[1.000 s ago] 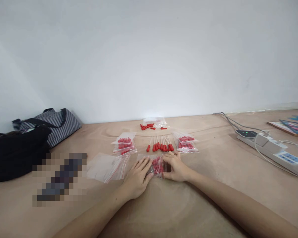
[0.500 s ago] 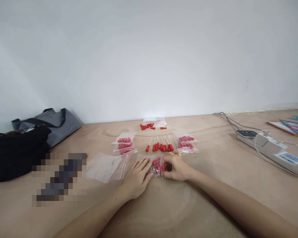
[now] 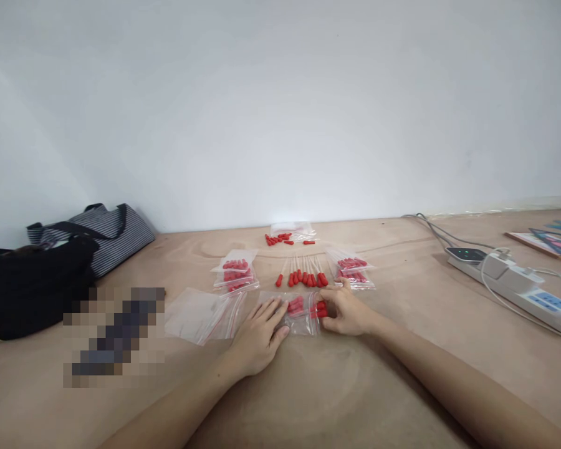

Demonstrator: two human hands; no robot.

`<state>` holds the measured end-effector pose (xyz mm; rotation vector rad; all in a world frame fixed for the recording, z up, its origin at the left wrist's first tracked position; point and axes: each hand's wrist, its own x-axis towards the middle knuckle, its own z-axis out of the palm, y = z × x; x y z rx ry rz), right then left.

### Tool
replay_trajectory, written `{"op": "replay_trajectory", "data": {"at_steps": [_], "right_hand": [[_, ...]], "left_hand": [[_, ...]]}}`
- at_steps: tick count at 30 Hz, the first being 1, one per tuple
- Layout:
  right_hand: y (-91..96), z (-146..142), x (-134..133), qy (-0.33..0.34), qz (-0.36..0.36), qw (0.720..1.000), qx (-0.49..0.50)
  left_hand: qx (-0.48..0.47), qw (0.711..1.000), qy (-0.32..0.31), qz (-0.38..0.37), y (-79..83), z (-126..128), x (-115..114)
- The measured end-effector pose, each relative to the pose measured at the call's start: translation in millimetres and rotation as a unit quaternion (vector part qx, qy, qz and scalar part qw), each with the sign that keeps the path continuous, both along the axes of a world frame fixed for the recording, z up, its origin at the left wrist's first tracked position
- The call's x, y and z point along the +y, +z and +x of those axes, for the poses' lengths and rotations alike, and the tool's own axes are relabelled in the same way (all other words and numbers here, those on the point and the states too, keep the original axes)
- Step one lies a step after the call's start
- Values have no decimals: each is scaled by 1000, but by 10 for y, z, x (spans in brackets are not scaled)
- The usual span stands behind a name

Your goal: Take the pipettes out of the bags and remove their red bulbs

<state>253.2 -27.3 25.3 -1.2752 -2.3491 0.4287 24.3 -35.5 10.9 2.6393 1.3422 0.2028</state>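
Observation:
A small clear zip bag (image 3: 302, 308) holding red pieces lies flat on the brown table (image 3: 308, 386) between my hands. My left hand (image 3: 258, 337) rests on its left edge, fingers stretched out flat. My right hand (image 3: 348, 310) is closed in a pinch on the bag's right edge. Just beyond lies a row of thin sticks with red tips (image 3: 303, 275). Filled bags sit to the left (image 3: 235, 272) and right (image 3: 353, 268) of that row. Loose red pieces (image 3: 280, 238) lie farther back near the wall.
Empty clear zip bags (image 3: 201, 312) lie left of my left hand. A black bag (image 3: 32, 284) and a striped bag (image 3: 100, 231) sit at far left. A white power strip (image 3: 514, 280) with cables and coloured papers (image 3: 546, 240) lie at right.
My right hand has slid to the right along the bag, which now lies stretched flatter. My left hand has stayed on the bag's left edge.

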Motion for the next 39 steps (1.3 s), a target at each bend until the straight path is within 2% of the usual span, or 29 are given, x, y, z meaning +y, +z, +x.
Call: {"op": "replay_trajectory", "data": {"at_steps": [4, 7, 13, 18, 22, 30, 36, 39], "right_hand": [[42, 173, 35, 26, -30, 997, 60], [13, 236, 65, 13, -45, 996, 77], [-94, 194, 84, 14, -70, 996, 43], [-38, 260, 60, 58, -98, 992, 53], [-32, 274, 65, 84, -90, 992, 37], [56, 380, 80, 48, -98, 993, -43], [161, 499, 79, 19, -199, 974, -108], [204, 579, 89, 16, -238, 965, -110]], "left_hand": [[-5, 1000, 0, 0, 3, 0, 5], [0, 1000, 2, -5, 12, 8, 4], [13, 1000, 15, -21, 31, 20, -4], [19, 999, 22, -28, 55, 32, -8], [22, 999, 22, -32, 67, 33, -14], [6, 999, 24, -30, 54, 26, -8], [2, 999, 21, -32, 55, 27, -5], [12, 999, 19, -31, 55, 20, -3]]}}
